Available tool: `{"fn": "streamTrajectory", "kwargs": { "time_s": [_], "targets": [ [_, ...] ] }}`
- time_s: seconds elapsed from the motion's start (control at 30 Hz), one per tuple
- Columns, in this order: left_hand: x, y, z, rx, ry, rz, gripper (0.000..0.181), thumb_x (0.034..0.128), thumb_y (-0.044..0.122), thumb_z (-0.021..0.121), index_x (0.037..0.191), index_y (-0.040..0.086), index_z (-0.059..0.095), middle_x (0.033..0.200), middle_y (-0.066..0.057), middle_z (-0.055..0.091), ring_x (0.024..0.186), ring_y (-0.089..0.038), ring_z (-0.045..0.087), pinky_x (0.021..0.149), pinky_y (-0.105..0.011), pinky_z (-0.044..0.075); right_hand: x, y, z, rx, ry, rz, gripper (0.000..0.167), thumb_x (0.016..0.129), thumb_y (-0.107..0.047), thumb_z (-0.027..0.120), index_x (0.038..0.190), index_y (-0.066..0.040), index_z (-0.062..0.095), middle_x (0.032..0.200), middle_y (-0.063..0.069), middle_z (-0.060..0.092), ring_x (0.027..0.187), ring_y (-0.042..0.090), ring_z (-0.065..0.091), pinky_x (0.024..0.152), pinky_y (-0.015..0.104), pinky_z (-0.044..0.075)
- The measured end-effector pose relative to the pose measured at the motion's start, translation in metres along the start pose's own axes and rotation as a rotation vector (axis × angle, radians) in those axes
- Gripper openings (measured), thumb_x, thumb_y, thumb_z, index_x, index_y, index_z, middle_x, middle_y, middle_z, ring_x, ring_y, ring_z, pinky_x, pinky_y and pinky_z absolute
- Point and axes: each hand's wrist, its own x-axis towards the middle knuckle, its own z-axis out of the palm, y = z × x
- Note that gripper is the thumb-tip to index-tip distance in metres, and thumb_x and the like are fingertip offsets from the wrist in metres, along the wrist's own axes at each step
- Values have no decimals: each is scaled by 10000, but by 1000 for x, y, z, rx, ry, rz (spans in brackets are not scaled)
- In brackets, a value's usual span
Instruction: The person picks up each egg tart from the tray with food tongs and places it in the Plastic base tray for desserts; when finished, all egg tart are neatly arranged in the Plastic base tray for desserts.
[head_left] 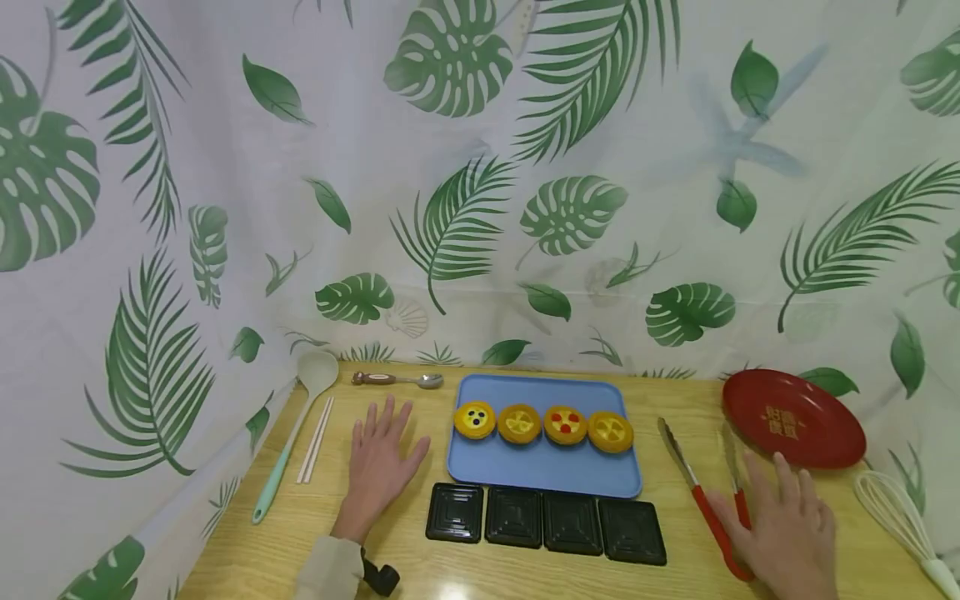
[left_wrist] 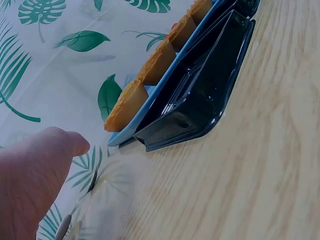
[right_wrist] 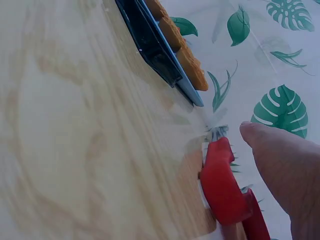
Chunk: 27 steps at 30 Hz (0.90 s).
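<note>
My left hand [head_left: 378,465] rests with fingers spread on the table, left of a blue tray [head_left: 543,477]. On the tray four tarts stand in a row, the leftmost [head_left: 475,420] with dark dots. Black square molds [head_left: 454,512] line up along the tray's near side; one mold [left_wrist: 195,100] shows large in the left wrist view. My right hand [head_left: 791,529] lies with fingers extended over or beside the red-handled tongs [head_left: 716,521]; whether it touches them I cannot tell. In the right wrist view the tongs' red handle [right_wrist: 225,185] is beside the thumb [right_wrist: 280,155].
At the left lie a ladle [head_left: 288,442], white chopsticks [head_left: 316,440] and a spoon [head_left: 397,380]. A red plate [head_left: 795,419] sits at the back right, with a whisk [head_left: 900,521] beside it. A leaf-patterned cloth [head_left: 480,208] hangs behind the table.
</note>
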Motion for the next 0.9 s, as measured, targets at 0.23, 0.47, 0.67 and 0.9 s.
{"fn": "streamTrajectory", "kwargs": {
  "time_s": [0.23, 0.47, 0.67, 0.9],
  "targets": [
    [7, 3, 13, -68, -73, 27, 779, 996, 604, 577, 1632, 191, 397, 1713, -145, 263, 1589, -417, 168, 1263, -632, 119, -3, -14, 8, 13, -70, -31, 1035, 965, -777, 459, 1646, -51, 177, 1576, 407, 161, 1417, 659, 99, 1038, 838, 143],
    [13, 8, 24, -166, -147, 111, 808, 983, 589, 606, 1639, 178, 377, 1709, -131, 278, 1586, -415, 179, 1253, -648, 146, -1, -27, 15, 42, -149, -21, 1118, 947, -817, 429, 1646, -3, 115, 1580, 425, 140, 1389, 686, 111, 1029, 851, 151],
    [21, 9, 31, -178, -199, 166, 838, 985, 614, 588, 1651, 167, 346, 1713, -98, 277, 1593, -374, 188, 1268, -601, 154, -1, -28, 19, 63, -151, -5, 1144, 953, -813, 424, 1647, 20, 58, 1578, 431, 130, 1371, 678, 140, 1014, 844, 176],
    [27, 9, 40, -137, -224, 179, 900, 994, 637, 542, 1657, 87, 283, 1714, -75, 267, 1597, -312, 201, 1288, -540, 133, 0, -32, 20, 69, -123, 91, 1173, 953, -801, 443, 1594, 108, 67, 1475, 457, 211, 1273, 671, 233, 999, 806, 249]
  ]
}}
